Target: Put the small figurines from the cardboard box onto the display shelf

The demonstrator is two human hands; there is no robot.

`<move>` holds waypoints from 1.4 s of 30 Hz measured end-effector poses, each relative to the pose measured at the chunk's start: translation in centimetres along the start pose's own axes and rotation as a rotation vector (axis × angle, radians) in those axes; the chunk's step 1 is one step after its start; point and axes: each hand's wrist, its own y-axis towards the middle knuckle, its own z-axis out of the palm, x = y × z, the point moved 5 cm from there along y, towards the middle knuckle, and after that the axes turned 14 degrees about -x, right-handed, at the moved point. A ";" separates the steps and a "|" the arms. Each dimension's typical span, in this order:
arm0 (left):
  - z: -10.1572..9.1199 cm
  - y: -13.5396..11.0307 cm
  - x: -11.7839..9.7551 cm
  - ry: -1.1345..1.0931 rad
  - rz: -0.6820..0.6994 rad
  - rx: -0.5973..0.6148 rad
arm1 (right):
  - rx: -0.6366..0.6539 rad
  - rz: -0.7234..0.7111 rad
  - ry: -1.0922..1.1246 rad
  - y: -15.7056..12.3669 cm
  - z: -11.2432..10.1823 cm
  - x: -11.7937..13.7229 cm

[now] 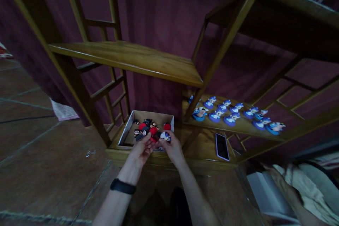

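My left hand [142, 151], with a dark band on its wrist, is over the front edge of an open cardboard box [126, 130]. Its fingers are closed about a small figurine with a red base [153, 138]. Close beside it, my right hand [173, 148] pinches a small white and blue-purple figurine [165, 136] at the box's front right corner. Inside the box lie several jumbled figurines [144, 127] in black, red and white, some with round red bases. My fingers hide part of the box's front.
Several blue and purple figurines [231, 118] stand in rows on a raised shelf to the right. Below them lies a phone [221, 147]. A wooden shelf board [127, 56] and slanted posts frame the space above the box. A white box [270, 194] sits at lower right.
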 end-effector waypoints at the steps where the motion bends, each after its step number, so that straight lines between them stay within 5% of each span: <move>1: 0.0 0.0 -0.3 -0.007 0.014 -0.009 | -0.016 0.055 0.062 0.3 -0.3 -0.5; 9: 0.5 0.0 0.0 -0.016 -0.001 0.040 | 0.108 0.198 0.408 0.2 -0.6 -0.3; 26: 0.7 -0.5 0.1 -0.043 0.113 0.105 | -0.040 -0.054 0.016 0.9 0.1 0.0; 36: 0.2 -0.7 0.0 0.058 0.227 0.072 | -0.047 0.080 0.204 1.3 0.3 -1.0; 42: 0.1 -0.5 0.0 0.082 0.237 0.035 | -0.064 0.050 0.130 1.4 0.3 -1.3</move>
